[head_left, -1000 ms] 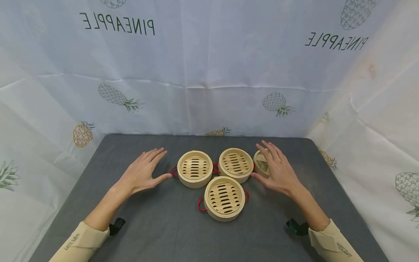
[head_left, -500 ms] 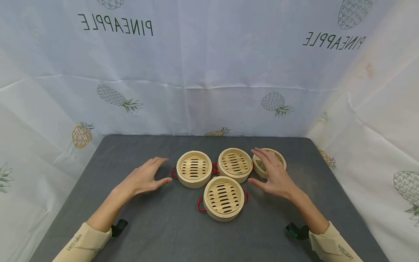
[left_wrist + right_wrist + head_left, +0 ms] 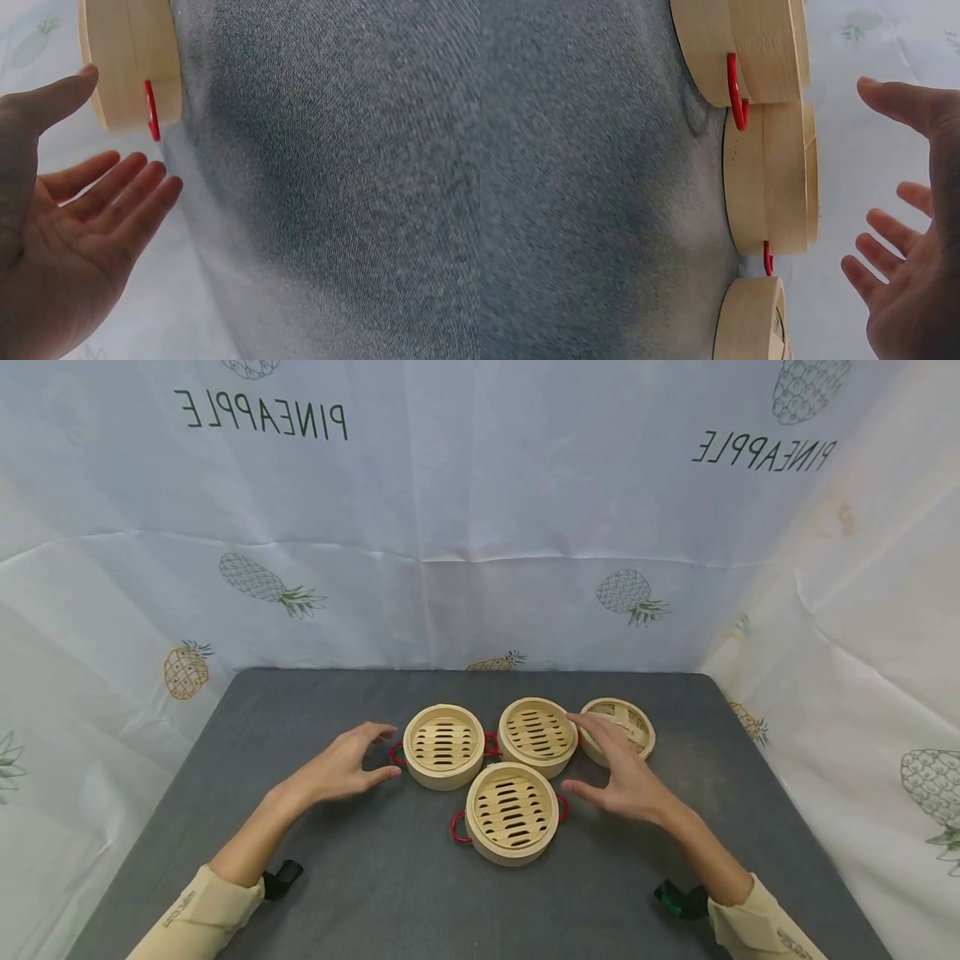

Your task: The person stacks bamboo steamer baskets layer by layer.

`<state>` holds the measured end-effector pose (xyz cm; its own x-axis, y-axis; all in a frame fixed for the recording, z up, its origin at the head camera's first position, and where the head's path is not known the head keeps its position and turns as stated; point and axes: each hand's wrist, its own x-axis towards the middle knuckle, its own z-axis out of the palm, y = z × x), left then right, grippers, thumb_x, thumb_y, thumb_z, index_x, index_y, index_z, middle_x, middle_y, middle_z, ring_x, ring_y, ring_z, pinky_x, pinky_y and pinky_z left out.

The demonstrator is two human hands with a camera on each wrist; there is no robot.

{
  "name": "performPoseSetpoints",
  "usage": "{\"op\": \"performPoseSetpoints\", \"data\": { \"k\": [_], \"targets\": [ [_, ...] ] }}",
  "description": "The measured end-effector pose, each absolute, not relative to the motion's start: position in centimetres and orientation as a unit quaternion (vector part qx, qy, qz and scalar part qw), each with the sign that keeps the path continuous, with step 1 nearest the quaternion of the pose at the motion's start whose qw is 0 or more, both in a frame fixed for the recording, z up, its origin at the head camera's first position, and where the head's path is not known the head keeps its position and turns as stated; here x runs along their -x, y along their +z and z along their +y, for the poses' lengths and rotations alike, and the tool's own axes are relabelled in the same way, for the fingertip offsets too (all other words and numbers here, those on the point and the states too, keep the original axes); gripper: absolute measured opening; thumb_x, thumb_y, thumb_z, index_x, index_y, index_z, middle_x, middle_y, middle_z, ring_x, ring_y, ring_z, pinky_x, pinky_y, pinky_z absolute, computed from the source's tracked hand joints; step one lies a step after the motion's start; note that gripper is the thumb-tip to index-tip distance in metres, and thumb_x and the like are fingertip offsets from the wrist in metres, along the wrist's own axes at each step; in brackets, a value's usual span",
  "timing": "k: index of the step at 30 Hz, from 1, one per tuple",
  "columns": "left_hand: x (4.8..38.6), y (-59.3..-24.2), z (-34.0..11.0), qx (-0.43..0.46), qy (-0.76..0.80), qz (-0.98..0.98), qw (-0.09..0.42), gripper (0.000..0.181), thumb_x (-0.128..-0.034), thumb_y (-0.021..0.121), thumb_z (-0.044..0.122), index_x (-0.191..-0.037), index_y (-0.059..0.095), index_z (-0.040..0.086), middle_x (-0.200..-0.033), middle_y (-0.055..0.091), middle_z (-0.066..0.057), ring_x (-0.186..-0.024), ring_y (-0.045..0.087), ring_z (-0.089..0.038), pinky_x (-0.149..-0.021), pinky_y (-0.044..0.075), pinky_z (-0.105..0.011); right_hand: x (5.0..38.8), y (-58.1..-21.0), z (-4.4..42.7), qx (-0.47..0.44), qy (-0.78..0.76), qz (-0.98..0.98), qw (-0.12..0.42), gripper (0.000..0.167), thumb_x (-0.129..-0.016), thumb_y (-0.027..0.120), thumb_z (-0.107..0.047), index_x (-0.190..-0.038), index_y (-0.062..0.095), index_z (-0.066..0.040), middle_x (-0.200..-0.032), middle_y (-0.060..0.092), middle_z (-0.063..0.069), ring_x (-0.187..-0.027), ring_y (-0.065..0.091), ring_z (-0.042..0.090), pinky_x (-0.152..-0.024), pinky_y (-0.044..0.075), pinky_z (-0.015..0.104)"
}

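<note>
Three round bamboo steamer baskets with slatted bottoms and red handles sit in a cluster: one at the left [image 3: 442, 780], one at the back middle [image 3: 537, 732] and one in front [image 3: 512, 810]. My left hand [image 3: 343, 767] is beside the left basket, fingers extended and thumb apart; its palm holds nothing. In the left wrist view a red handle [image 3: 152, 109] lies close to the fingertips. Over the right side of the group hovers my right hand [image 3: 628, 781], fingers spread, partly covering a round bamboo steamer lid [image 3: 633, 720] with woven strips.
Dark grey cloth [image 3: 420, 893] covers the table. White curtains [image 3: 517, 485] with pineapple prints stand behind it and along both sides. Dark wrist devices [image 3: 282, 878] sit at both wrists, below the sleeve cuffs.
My right hand has moved left and toward me, uncovering more of the lid. My left hand has shifted slightly right, closer to the left basket. The baskets have not moved.
</note>
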<state>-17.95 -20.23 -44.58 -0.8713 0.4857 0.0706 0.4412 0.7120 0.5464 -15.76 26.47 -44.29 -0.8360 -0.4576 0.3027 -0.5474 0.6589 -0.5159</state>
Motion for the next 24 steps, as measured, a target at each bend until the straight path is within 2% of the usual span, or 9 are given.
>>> {"op": "performPoseSetpoints", "data": {
  "k": [6,13,19,22,24],
  "targets": [
    [18.1,-44.7,-19.9,-0.264,0.316,0.908,0.075,0.063,-0.1047,0.075,0.028,-0.151,0.052,-0.008,-0.145,0.064,-0.027,-0.131,0.067,-0.045,-0.101,0.062,-0.055,15.1,-44.5,26.2,-0.270,0.327,-0.905,0.047,0.099,-0.087,0.092,-0.035,-0.169,0.038,-0.019,-0.170,0.044,0.015,-0.159,0.036,0.045,-0.118,0.035,0.078],
    [18.3,-45.0,-19.6,-0.268,0.324,0.904,0.083,0.060,-0.1044,0.075,0.022,-0.153,0.052,-0.006,-0.148,0.061,-0.027,-0.135,0.064,-0.043,-0.104,0.062,-0.052,14.5,-44.7,25.9,-0.286,0.333,-0.897,0.043,0.099,-0.087,0.093,-0.032,-0.169,0.038,-0.021,-0.168,0.047,0.009,-0.156,0.043,0.030,-0.116,0.049,0.056],
    [18.4,-45.1,-19.4,-0.269,0.330,0.902,0.079,0.059,-0.1043,0.075,0.019,-0.153,0.052,-0.006,-0.148,0.061,-0.027,-0.136,0.063,-0.044,-0.103,0.062,-0.051,14.3,-45.1,25.9,-0.296,0.352,-0.887,0.043,0.100,-0.087,0.093,-0.030,-0.169,0.036,-0.024,-0.165,0.051,0.012,-0.148,0.049,0.023,-0.115,0.049,0.036],
    [18.4,-45.0,-19.3,-0.267,0.332,0.901,0.077,0.059,-0.1045,0.075,0.020,-0.152,0.052,-0.006,-0.148,0.062,-0.027,-0.135,0.064,-0.044,-0.103,0.062,-0.051,14.3,-45.3,25.9,-0.303,0.358,-0.882,0.041,0.100,-0.086,0.094,-0.029,-0.168,0.038,-0.020,-0.163,0.053,0.012,-0.147,0.051,0.023,-0.115,0.047,0.031],
    [18.5,-45.1,-19.3,-0.268,0.334,0.901,0.074,0.059,-0.1046,0.075,0.021,-0.152,0.052,-0.006,-0.148,0.062,-0.026,-0.135,0.064,-0.043,-0.103,0.063,-0.051,14.2,-45.3,25.8,-0.308,0.360,-0.880,0.037,0.100,-0.086,0.095,-0.029,-0.168,0.038,-0.018,-0.162,0.054,0.013,-0.147,0.051,0.023,-0.115,0.048,0.033]
  ]
}}
